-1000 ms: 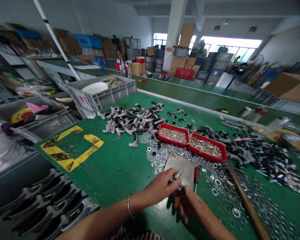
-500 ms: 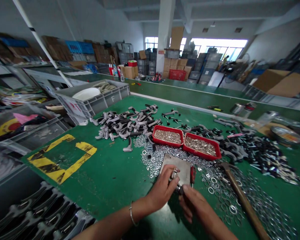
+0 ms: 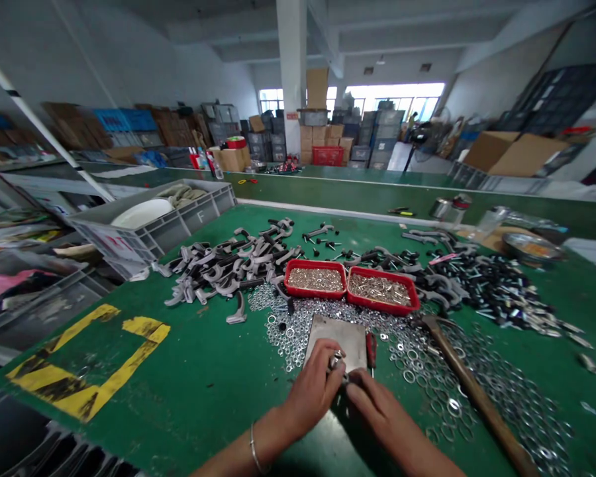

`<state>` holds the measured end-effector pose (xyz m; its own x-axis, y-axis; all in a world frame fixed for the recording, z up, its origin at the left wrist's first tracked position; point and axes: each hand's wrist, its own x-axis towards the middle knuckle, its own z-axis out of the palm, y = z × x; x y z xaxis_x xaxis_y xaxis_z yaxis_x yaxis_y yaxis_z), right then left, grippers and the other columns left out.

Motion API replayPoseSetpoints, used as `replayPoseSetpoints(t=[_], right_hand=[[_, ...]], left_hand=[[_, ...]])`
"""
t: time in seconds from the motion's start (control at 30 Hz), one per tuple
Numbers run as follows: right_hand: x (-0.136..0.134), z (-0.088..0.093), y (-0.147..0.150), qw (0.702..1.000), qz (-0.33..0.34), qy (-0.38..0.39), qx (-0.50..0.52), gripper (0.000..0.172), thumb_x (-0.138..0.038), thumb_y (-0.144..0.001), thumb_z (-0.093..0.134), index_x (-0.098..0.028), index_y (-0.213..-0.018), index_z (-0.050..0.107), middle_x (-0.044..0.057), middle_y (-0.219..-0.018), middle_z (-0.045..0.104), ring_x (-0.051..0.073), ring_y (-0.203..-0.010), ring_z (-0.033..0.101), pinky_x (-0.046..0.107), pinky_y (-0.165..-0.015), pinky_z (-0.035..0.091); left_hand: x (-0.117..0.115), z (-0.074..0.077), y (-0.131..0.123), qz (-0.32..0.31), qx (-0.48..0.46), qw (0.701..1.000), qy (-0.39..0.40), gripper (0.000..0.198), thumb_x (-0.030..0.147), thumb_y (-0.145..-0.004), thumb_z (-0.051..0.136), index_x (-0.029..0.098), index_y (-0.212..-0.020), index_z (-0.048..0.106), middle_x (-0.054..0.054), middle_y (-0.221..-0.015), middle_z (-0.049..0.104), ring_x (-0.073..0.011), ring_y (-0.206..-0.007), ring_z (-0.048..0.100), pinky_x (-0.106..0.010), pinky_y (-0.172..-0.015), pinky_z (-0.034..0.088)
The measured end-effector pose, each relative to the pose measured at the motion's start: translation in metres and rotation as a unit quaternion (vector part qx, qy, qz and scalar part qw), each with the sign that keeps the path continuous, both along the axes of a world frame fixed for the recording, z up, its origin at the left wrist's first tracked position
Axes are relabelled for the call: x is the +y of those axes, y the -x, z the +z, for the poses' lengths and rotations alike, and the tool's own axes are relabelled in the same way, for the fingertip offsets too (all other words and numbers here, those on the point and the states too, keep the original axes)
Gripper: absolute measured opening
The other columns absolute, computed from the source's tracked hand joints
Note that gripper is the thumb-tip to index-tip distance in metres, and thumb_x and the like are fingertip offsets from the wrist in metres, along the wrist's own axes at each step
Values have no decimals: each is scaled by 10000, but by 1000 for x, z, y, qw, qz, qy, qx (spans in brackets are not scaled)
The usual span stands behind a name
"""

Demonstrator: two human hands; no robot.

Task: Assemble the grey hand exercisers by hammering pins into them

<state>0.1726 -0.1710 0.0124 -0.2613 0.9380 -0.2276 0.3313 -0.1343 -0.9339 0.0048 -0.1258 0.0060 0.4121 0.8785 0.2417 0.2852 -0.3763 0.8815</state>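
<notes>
My left hand (image 3: 314, 379) is closed around a small shiny metal part (image 3: 336, 359), whose silver end shows between thumb and fingers. Close against it, my right hand (image 3: 376, 399) has its fingertips pressed at the lower end of the same part; my fingers hide most of that end. Both hands are over the near edge of a flat metal plate (image 3: 338, 331) on the green table. A red-handled screwdriver (image 3: 371, 349) lies just right of the plate. Loose metal rings (image 3: 298, 331) are scattered around the plate.
Behind the plate stand two red trays (image 3: 314, 293) of small metal pieces. A hammer (image 3: 469, 377) lies to the right among rings. Grey-and-black handles (image 3: 228, 268) are heaped at left, black-headed bolts (image 3: 511, 298) at right. A grey crate (image 3: 189, 222) stands at the far left.
My right hand has moved closer to the left, and the dark end once visible between them is now mostly covered. The camera view has shifted to the right.
</notes>
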Motion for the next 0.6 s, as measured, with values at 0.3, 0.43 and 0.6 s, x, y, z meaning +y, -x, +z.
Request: replayPoseSetpoints(t=[0.3, 0.43, 0.6], right_hand=[[-1, -28, 7, 980, -51, 60, 181, 431, -636, -938, 372, -232, -877, 512, 11, -763, 536, 145, -649, 536, 247, -588, 440], [-1, -26, 4, 980, -77, 28, 180, 425, -656, -860, 529, -231, -876, 538, 35, -828, 572, 167, -758, 542, 249, -647, 449], [-1, -55, 5, 975, -42, 39, 215, 485, -718, -855, 469, -240, -874, 549, 3, -731, 538, 137, -608, 484, 236, -556, 390]], left_hand=[[2, -12, 2, -9, 31, 999, -22, 184, 293, -987, 394, 191, -1019, 544, -97, -1048, 565, -201, -992, 565, -338, -937, 461], [3, -5, 2, 2, 40, 999, -17, 201, 293, -994, 370, 196, -1040, 540, -95, -1043, 573, -202, -1005, 566, -333, -944, 464], [5, 0, -9, 7, 93, 996, -13, 193, 299, -971, 388, 198, -1004, 548, -90, -986, 588, -210, -936, 587, -338, -900, 489]])
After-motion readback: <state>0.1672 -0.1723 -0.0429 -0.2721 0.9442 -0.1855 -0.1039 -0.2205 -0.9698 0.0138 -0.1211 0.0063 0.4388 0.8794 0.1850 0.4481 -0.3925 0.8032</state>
